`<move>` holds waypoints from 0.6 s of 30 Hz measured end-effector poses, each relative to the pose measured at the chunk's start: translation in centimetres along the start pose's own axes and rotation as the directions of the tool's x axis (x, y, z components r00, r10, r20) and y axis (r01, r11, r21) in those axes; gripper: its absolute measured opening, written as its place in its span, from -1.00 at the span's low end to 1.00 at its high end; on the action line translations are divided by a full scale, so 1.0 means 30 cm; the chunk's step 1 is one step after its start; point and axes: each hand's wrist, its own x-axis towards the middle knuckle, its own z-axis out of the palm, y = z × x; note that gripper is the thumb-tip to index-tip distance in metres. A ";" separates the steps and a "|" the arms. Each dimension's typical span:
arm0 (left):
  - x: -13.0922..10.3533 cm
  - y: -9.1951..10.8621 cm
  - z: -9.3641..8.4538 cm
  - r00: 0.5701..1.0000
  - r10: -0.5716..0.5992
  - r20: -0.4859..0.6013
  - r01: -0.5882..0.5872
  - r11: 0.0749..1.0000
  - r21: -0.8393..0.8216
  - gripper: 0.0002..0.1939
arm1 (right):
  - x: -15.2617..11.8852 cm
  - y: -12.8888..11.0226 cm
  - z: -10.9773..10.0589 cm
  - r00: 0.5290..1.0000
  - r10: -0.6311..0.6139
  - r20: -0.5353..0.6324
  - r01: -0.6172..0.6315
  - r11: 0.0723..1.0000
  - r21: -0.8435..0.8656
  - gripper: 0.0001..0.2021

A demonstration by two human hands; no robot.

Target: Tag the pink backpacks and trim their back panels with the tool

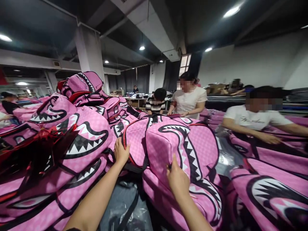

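Note:
In front of me a pink checked backpack [158, 144] with a printed black-and-white shark mouth lies on other bags. My left hand [121, 151] grips its opened edge by the red-lined zipper, thumb to the right. Against the front pocket is my right hand [178, 178], index finger pointing up along the fabric and the other fingers curled in. A small dark bit shows at those fingertips, too small to name. Beneath it lies another pink backpack [156, 192], also with a toothed print.
Pink backpacks [89, 134] are heaped high on my left, with glossy dark-red pieces [43, 150] on top. More backpacks [271, 192] lie at right. Grey plastic wrapping [127, 208] is below my hands. One person [189, 99] stands opposite; another [257, 118] handles bags at right.

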 end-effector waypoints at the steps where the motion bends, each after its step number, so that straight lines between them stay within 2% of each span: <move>1: -0.013 0.001 -0.009 1.000 0.012 0.013 -0.011 1.000 -0.013 -0.36 | -0.010 0.000 -0.003 1.000 0.013 -0.005 -0.013 1.000 0.009 -0.40; 4: -0.038 0.000 -0.027 0.999 0.035 0.029 -0.033 0.998 -0.051 -0.38 | -0.024 -0.002 -0.005 1.000 0.022 -0.001 -0.022 0.999 0.049 -0.36; 9: -0.067 -0.020 -0.025 0.998 0.056 0.006 -0.055 0.996 -0.075 -0.39 | -0.021 0.000 0.007 1.000 0.024 -0.008 -0.023 0.998 0.065 -0.33; 12: -0.089 -0.030 -0.017 0.996 0.090 -0.005 -0.090 0.994 -0.057 -0.43 | -0.022 0.004 0.014 1.000 0.019 -0.019 -0.018 0.998 0.067 -0.32; 18: -0.101 -0.035 -0.010 0.996 0.087 -0.029 -0.087 0.996 0.003 -0.45 | -0.013 0.005 0.020 1.000 -0.011 -0.024 0.012 0.999 0.037 -0.39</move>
